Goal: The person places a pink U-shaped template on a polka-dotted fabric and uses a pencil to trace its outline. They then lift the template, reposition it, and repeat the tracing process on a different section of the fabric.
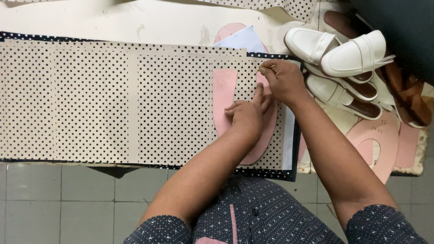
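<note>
A long cream fabric (90, 99) with black dots covers most of a pale table (135, 20), running from 9 o'clock to past the middle of the view. Grey floor tiles (54, 199) fill the 7 o'clock corner.

At 2 o'clock a heap of white shoes (352, 56) with brown insoles sits on the table, well apart from the fabric's left end but just beside its right edge. Below them, at 4 o'clock, lie pink cut-outs (384, 140).

Near the centre, a pink U-shaped pattern (224, 99) lies flat on the fabric. The left hand (247, 113) rests on it, palm down, fingers spread and pointing to 1 o'clock, pressing it in place. One arm of the pattern shows at 9 o'clock of this hand; the other arm passes under it.

The right hand (284, 81) sits at 1 o'clock of the left hand, touching the pattern's upper right end. Its fingers are curled, pinching a thin pen-like tool (267, 68) whose tip is too small to make out.
</note>
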